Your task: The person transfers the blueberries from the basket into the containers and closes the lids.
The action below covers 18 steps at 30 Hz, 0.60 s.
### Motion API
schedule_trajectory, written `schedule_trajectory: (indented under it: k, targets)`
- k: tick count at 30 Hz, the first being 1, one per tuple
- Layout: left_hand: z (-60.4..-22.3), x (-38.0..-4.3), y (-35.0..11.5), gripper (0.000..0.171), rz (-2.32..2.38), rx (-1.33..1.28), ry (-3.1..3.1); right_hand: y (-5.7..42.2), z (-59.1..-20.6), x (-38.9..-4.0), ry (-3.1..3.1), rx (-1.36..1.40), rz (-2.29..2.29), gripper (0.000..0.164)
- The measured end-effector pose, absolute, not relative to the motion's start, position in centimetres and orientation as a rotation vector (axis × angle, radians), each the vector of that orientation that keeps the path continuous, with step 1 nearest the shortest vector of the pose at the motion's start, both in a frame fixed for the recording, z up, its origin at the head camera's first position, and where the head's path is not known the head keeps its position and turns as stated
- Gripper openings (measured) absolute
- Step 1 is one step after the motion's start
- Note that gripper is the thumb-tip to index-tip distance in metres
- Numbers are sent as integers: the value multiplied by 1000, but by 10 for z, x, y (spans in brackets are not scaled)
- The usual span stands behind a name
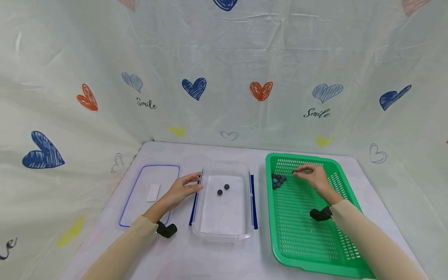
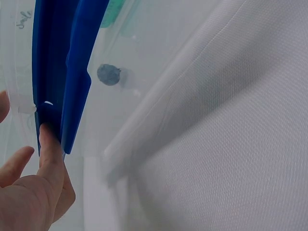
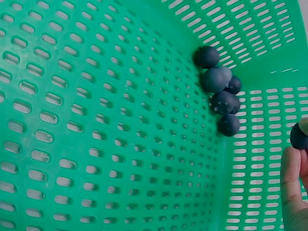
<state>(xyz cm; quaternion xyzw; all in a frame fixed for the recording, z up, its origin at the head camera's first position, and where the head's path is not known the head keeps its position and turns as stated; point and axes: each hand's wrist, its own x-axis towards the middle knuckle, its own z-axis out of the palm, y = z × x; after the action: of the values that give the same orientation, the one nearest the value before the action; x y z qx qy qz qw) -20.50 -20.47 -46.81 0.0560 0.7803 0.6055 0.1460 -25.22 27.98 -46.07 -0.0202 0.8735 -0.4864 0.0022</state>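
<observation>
At upper right of the head view, over the far part of the green perforated basket (image 1: 304, 225), holds one blueberry (image 3: 299, 137) pinched between thumb and fingertips of the right hand (image 1: 314, 177), with grip narrow, only as wide as the berry. Just left and slightly lower from this pinch, has other blueberries (image 1: 275, 181) gathered against the basket's left wall. Farther left, at the middle of the frame, shows a clear plastic container (image 1: 224, 223), with long axis running from top to bottom and two blueberries (image 1: 219, 192) on its floor. From the held berry, must look leftward and a little lower, across the basket's left rim, to find this container. Is nearer to the left hand (image 1: 179, 191), touching there the blue latch (image 2: 50, 62) with at least one fingertip, fingers loose; cannot tell how firmly. At left of the frame, partly under the left sleeve (image 1: 122, 247), shows also a clear lid (image 1: 140, 190) with blue edge.
</observation>
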Motion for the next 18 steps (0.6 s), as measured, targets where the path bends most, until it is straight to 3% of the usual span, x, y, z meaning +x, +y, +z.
schedule_trajectory:
  k: [18]
  targets:
    - [-469,-206,-206,67,1735,148,2240,280,-423,-244,2762,-66,-1508,42]
